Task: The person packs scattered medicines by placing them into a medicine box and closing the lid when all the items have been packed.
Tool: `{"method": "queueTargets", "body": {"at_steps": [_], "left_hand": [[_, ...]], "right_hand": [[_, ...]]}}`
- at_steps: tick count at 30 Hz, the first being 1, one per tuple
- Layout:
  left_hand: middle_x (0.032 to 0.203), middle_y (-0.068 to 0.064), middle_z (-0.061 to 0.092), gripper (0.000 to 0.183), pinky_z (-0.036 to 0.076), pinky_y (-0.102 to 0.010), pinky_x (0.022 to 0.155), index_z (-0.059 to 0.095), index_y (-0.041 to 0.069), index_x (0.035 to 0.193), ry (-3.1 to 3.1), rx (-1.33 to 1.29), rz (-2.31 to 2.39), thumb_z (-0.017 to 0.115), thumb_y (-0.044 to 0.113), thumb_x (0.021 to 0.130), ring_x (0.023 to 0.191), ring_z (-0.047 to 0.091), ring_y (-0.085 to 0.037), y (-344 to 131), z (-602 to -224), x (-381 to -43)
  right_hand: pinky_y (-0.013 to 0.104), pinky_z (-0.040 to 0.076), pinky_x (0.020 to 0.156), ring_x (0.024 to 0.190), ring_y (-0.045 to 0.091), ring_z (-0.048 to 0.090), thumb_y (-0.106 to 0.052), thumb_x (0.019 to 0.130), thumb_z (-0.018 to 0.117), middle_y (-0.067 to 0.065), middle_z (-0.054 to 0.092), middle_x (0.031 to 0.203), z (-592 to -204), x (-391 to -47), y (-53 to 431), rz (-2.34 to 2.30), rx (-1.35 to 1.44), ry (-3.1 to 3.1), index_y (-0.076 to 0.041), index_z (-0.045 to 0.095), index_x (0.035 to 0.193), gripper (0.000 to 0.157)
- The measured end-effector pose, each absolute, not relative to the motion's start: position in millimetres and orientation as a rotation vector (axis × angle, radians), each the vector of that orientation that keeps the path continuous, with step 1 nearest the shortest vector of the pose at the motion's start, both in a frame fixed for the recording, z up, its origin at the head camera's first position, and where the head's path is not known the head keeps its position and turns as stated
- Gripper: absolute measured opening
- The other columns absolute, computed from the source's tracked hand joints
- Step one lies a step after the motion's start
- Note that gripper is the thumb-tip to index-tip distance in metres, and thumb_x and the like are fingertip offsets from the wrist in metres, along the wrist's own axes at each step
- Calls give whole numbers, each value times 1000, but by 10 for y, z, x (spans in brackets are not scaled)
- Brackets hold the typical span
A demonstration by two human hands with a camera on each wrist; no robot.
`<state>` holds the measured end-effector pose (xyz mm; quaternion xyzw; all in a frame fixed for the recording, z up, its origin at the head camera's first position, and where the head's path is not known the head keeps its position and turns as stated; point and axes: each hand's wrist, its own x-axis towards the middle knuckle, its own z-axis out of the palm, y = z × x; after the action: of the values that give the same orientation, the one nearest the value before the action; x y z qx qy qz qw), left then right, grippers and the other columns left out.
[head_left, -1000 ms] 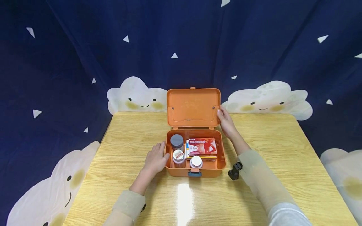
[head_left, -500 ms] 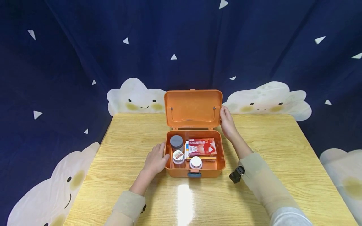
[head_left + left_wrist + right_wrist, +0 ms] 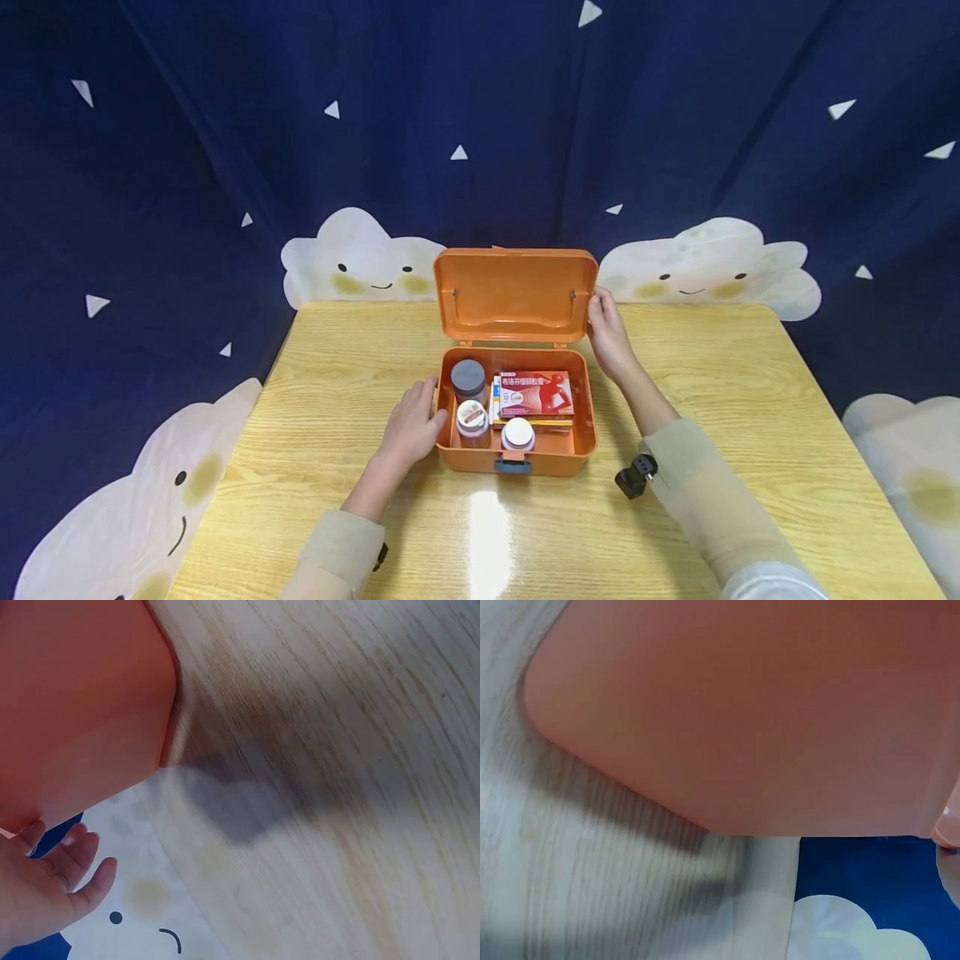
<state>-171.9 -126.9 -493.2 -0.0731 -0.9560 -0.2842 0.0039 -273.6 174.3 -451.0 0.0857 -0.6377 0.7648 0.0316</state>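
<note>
An orange storage box (image 3: 551, 462) with a blue latch (image 3: 513, 467) stands on the table, its lid (image 3: 517, 292) raised and leaning toward the front. My right hand (image 3: 611, 337) holds the lid's right edge, the fingers partly hidden behind it. My left hand (image 3: 411, 421) rests against the box's left side, thumb at the rim, its fingers (image 3: 94, 885) loosely spread in the left wrist view. Inside are a grey-lidded jar (image 3: 468, 377), a bottle with a labelled white cap (image 3: 472, 415), a small white-capped bottle (image 3: 518, 433) and a red medicine carton (image 3: 536, 393) on other cartons.
The box stands mid-table on a light wooden table (image 3: 735, 417). Behind the table hangs a dark blue curtain (image 3: 517, 100) with white triangles and cloud faces. A black camera mount (image 3: 636, 477) sits at my right cuff.
The lid has tipped forward from its more upright stand, its top edge now lower in the head view. My right hand has moved slightly along with it; my left hand stays put.
</note>
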Motion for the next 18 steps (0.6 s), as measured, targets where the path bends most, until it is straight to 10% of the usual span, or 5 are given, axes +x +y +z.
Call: {"method": "queueTargets", "body": {"at_steps": [10,18], "left_hand": [[117,-16,49,54,40,-46,85,36,2,132,-2799,-299,-1279,55,18,84,105,48,-31,-1316,-4911,-1785],[136,-22,34,47,25,-49,102,26,2,139,-2437,-238,-1856,34,23,98,125,32,-36,-1405,-4672,-2051]], "right_hand": [[33,33,99,107,10,47,-28,97,33,-3,47,116,-4564,-2610,1827,2241,398,-1984,-16,41,121,28],[27,35,95,108,8,48,-28,96,36,-6,51,113,-4592,-2539,1859,2174,424,-2022,-18,42,120,27]]}}
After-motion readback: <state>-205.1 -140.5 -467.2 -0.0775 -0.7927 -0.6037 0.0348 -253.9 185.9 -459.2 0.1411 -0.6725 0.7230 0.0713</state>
